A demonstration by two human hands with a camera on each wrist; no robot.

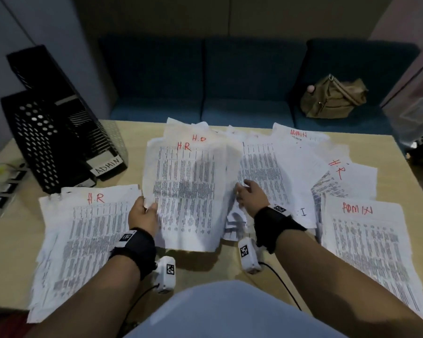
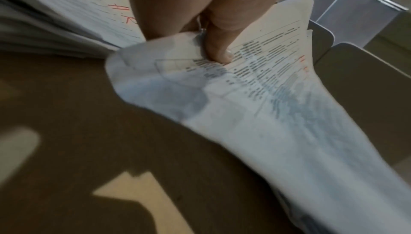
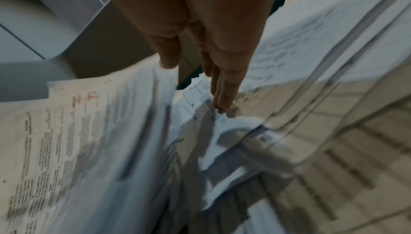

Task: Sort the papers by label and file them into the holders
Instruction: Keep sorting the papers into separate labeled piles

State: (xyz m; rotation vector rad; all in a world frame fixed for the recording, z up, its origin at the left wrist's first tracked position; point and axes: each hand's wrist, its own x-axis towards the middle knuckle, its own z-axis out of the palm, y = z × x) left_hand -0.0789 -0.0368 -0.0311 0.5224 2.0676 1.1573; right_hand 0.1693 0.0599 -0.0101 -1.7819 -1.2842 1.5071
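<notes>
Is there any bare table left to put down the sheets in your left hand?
Bare table shows at the near edge between the wrists, and a strip left of the H.R pile below the holders. The middle and right are crowded with papers.

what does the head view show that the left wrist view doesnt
Only the head view shows the right hand open on the spread papers, the black holders with an ADMIN tag, the ADMIN pile and the bag. Only the left wrist view shows the thumb pressed onto the sheet's print. Both show the left hand pinching the lifted H.R sheets and the H.R pile beside it.
</notes>
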